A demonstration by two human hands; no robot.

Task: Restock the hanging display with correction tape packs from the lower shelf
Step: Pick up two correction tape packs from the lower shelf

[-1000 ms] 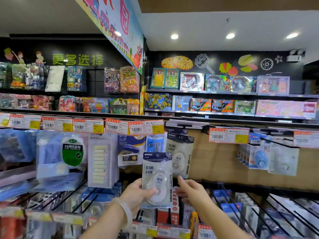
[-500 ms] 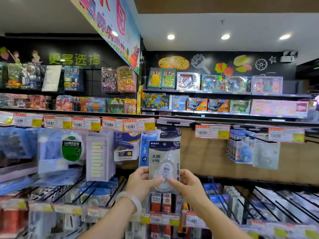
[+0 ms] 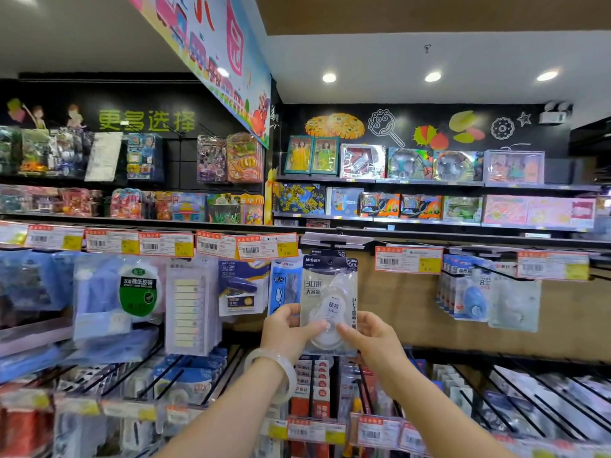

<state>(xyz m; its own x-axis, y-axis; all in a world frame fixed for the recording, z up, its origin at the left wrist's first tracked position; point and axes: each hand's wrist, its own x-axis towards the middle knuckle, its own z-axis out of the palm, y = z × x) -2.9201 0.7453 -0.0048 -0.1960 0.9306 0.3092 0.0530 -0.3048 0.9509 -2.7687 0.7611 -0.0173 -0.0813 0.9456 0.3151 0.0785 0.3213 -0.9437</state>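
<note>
A wooden display wall [image 3: 406, 312] runs across the middle, its flat brown panel crossed along the top edge by a dark rail carrying orange and white paper price tags [image 3: 408, 259]. Thin black wire hooks [image 3: 515, 391] jut from the lower shelf in slanted rows, loaded with glossy packets. Toward the left edge of the wall hangs a clear plastic bag with a round green roll of tape [image 3: 137, 294], then a tall narrow pack of pale yellow sticky tabs [image 3: 188, 305], then a small blue stapler pack [image 3: 241, 289].

At the centre, high against the wall just under the rail, is the correction tape pack [image 3: 327, 299]: a flat rectangular card, dark at the top and pale below, with a rounded clear blister bulging over a white dispenser. The left hand [image 3: 287, 332] grips its lower left edge, thumb across the front; a smooth pale bangle [image 3: 281, 368] circles that wrist. The right hand [image 3: 373, 338] pinches the lower right edge, thumb pressing on the blister.
</note>
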